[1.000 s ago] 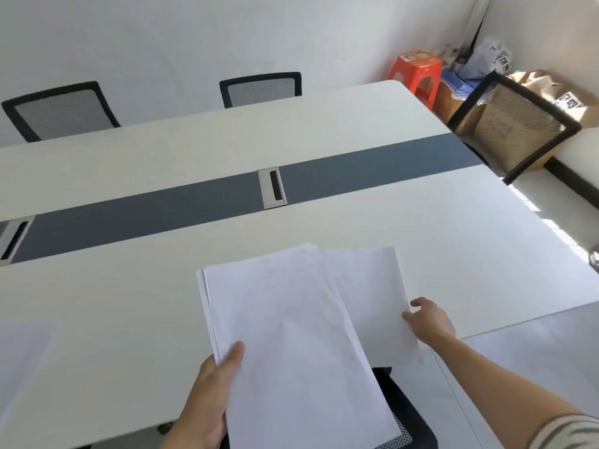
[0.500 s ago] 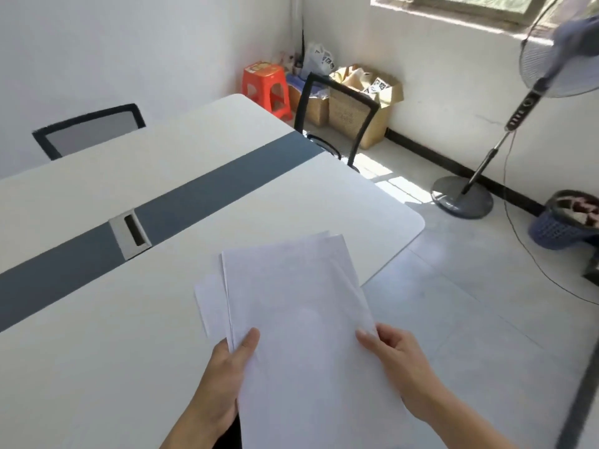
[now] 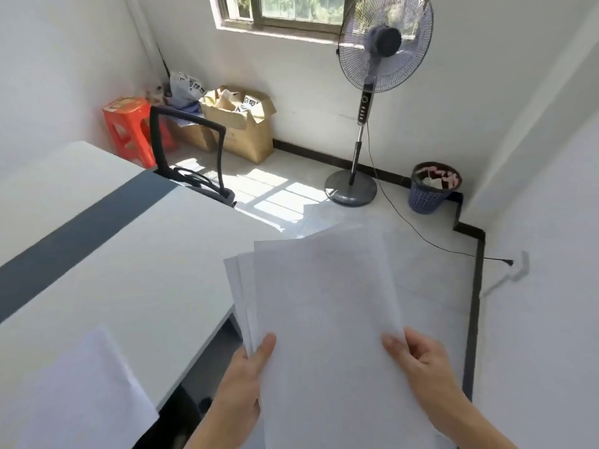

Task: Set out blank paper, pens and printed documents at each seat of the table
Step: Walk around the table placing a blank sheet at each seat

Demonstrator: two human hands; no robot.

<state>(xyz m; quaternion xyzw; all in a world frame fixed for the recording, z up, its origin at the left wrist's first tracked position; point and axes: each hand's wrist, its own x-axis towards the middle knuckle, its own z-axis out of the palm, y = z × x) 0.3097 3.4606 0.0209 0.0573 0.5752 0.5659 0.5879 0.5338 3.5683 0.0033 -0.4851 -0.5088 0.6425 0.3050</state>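
Paper stack now off table | left hand, right hand pinch its near edge

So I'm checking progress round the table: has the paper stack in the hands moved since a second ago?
Yes. The paper stack was over the table; now it hangs mostly past the table's end, over the floor.

Fan, bin, stool, boxes.

Holding fanned paper stack in left hand and right hand at five o'clock, off the tabletop; one sheet at seven o'clock.
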